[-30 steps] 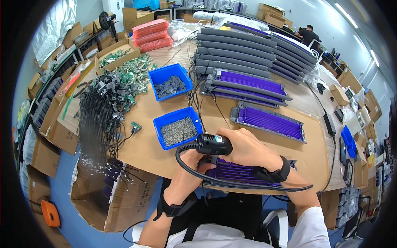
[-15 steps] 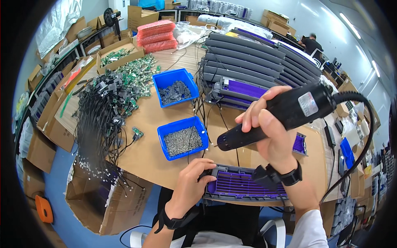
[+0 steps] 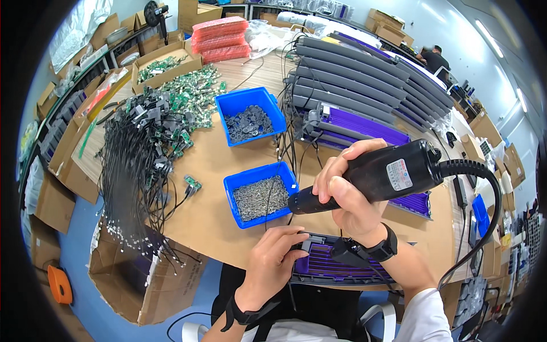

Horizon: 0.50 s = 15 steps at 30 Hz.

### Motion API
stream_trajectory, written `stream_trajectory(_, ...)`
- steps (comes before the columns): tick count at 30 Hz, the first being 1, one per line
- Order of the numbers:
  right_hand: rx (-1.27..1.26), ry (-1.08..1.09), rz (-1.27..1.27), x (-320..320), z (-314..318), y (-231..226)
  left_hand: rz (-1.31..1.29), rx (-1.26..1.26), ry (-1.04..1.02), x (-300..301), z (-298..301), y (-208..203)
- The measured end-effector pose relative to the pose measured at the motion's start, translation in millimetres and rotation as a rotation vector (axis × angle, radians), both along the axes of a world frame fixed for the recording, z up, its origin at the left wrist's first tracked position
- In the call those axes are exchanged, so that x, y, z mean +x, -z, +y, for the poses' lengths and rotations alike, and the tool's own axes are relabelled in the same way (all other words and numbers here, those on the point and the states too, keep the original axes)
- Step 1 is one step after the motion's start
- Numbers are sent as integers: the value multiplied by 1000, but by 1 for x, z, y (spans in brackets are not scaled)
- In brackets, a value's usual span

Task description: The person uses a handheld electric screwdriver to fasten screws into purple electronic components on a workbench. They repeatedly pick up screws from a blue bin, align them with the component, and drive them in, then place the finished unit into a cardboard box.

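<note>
My right hand (image 3: 358,200) is closed around a black electric screwdriver (image 3: 373,178), which points left. Its front end is seen over the right rim of a blue tray (image 3: 231,208) full of small metal screws; the bit is hard to make out. Below it, a dark grey panel with purple slats (image 3: 322,261) lies at the table's near edge. My left hand (image 3: 269,262) grips the panel's left end between thumb and fingers, at a small grey part (image 3: 306,246). The right wrist and its black device hide some of the panel's upper right.
Another blue tray (image 3: 223,122) holds dark ring-shaped parts. Left lie green circuit boards (image 3: 194,85) and bundled black cables (image 3: 134,165). Grey panels (image 3: 347,74) are stacked at the back right. The screwdriver's thick cable (image 3: 497,211) loops down on the right. A person (image 3: 436,60) is far off.
My right hand has moved down and left with the screwdriver, bringing its front end over the screw tray's edge. My left hand stays on the panel's end. The whole view has shifted slightly.
</note>
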State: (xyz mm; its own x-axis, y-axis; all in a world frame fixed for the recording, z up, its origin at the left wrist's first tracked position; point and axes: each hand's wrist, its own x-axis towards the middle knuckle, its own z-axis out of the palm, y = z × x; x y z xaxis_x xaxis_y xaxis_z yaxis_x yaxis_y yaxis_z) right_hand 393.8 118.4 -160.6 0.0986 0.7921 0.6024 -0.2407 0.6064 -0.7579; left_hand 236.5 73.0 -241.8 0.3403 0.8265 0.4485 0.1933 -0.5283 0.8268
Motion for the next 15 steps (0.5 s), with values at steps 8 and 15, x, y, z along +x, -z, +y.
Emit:
stream_trajectory(8,-13,24,-54,-3,1,5,-20,-81,7,1,-4,-3)
stream_trajectory(15,-4,11,-34,-4,2,7,-29,-94,19,1,-2,-3)
